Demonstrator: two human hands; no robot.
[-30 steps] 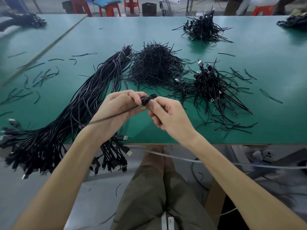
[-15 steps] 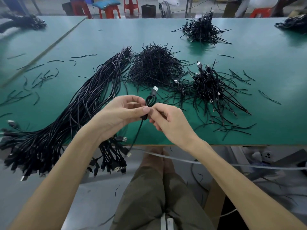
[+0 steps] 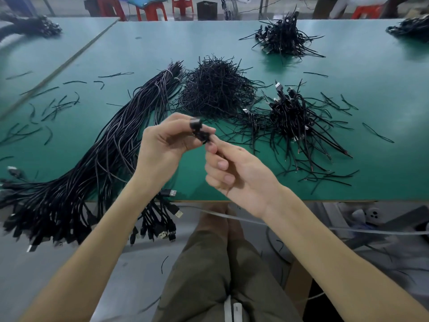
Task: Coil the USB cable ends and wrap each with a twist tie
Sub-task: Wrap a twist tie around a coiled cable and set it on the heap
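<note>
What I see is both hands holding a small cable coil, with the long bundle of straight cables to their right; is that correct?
No: the head view shows the long bundle of straight cables to their left. The left hand and right hand do hold the small cable coil.

Green-topped table [image 3: 383,101], butted against a second green table [image 3: 76,31] at the left. Red stools [image 3: 151,12] stand beyond the far edge, one carrying a blue cushion [image 3: 146,0]; a black bin [image 3: 206,10] sits just beside them. Pale grey cord [image 3: 348,230] runs below the near edge. Olive trousers [image 3: 204,275] in the foreground, over grey floor [image 3: 139,270]
</note>
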